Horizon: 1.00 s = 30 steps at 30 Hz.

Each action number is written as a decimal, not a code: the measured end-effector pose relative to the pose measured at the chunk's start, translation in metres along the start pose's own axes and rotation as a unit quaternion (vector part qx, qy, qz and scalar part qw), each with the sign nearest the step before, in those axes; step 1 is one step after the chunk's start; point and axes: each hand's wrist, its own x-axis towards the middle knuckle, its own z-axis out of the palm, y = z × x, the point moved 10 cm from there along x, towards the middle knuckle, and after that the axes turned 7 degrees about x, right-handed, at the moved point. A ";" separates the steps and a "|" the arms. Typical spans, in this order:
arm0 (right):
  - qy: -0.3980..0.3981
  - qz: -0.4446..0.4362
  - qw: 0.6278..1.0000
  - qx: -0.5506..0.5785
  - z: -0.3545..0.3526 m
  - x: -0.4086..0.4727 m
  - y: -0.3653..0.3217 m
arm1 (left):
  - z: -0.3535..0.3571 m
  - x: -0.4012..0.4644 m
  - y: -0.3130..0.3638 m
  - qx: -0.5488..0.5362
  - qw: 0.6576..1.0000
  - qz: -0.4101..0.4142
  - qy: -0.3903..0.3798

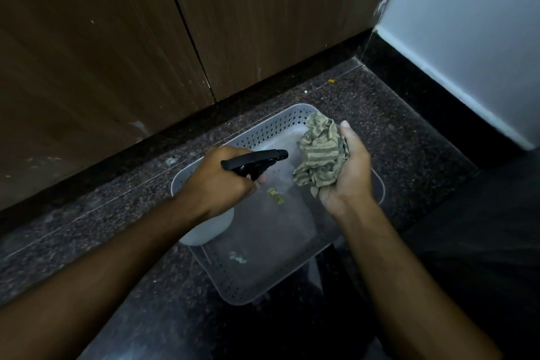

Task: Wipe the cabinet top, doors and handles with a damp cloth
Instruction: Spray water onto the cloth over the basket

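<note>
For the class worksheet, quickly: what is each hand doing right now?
Left hand: grips the spray bottle, nozzle aimed at the cloth.
Right hand: holds the crumpled striped cloth over the grey basket.

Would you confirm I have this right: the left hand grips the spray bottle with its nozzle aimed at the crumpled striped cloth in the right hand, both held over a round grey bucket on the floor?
Not quite: the head view shows a rectangular perforated grey basket, not a round bucket. The rest holds: the left hand grips the spray bottle, aimed at the striped cloth in the right hand.
</note>
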 end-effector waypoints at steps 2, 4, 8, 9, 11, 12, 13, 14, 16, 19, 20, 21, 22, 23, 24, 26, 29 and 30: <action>0.008 0.001 1.000 -0.001 -0.001 0.002 -0.001 | 0.000 -0.002 0.000 0.005 1.000 0.003 -0.004; 0.012 -0.001 1.000 -0.002 -0.002 0.004 -0.001 | 0.000 -0.003 0.001 0.027 1.000 0.007 -0.002; 0.005 -0.006 1.000 -0.001 -0.001 0.004 -0.001 | -0.002 -0.005 0.002 0.021 1.000 0.003 0.009; 0.001 -0.007 1.000 -0.001 0.001 0.004 0.000 | -0.004 -0.006 0.003 0.010 1.000 0.003 0.015; -0.001 -0.010 1.000 -0.010 0.001 0.004 0.001 | -0.005 -0.005 -0.001 -0.004 1.000 -0.003 0.026; -0.001 -0.011 1.000 -0.015 0.000 0.003 0.002 | -0.008 -0.003 -0.002 -0.009 0.999 -0.004 0.039; 0.001 -0.011 1.000 -0.020 0.000 0.003 0.003 | -0.010 -0.002 -0.003 -0.014 0.999 -0.005 0.047; 0.002 -0.011 1.000 -0.024 -0.001 0.002 0.003 | -0.012 -0.002 -0.003 -0.019 0.998 -0.009 0.054; 0.006 -0.014 0.999 -0.033 -0.001 0.001 0.003 | -0.013 -0.002 -0.002 -0.028 0.998 -0.009 0.051; 0.013 -0.020 0.998 -0.050 -0.004 0.002 0.002 | -0.009 -0.004 0.003 -0.010 1.000 0.003 0.028; 0.015 -0.021 0.998 -0.055 -0.005 0.003 0.001 | -0.007 -0.004 0.003 0.008 1.000 0.006 0.025; 0.015 -0.020 0.998 -0.058 -0.006 0.003 0.001 | -0.005 -0.004 0.003 0.028 0.999 0.009 0.022; 0.016 -0.020 0.998 -0.060 -0.006 0.003 0.001 | -0.004 -0.003 0.002 0.044 0.999 0.012 0.018; 0.018 -0.020 0.998 -0.060 -0.007 0.003 0.000 | -0.002 -0.005 0.004 0.061 0.998 0.014 0.012; 0.020 -0.021 0.998 -0.060 -0.008 0.003 0.000 | 0.000 -0.005 0.006 0.068 0.998 0.015 0.006; 0.022 -0.025 0.998 -0.058 -0.010 0.003 0.000 | 0.001 -0.007 0.009 0.059 0.998 0.019 -0.002; 0.023 -0.030 0.997 -0.062 -0.011 0.003 0.001 | -0.002 -0.007 0.006 0.029 0.999 0.014 0.005; 0.022 -0.030 0.997 -0.062 -0.011 0.003 0.001 | -0.002 -0.006 0.004 0.030 0.999 0.015 0.011</action>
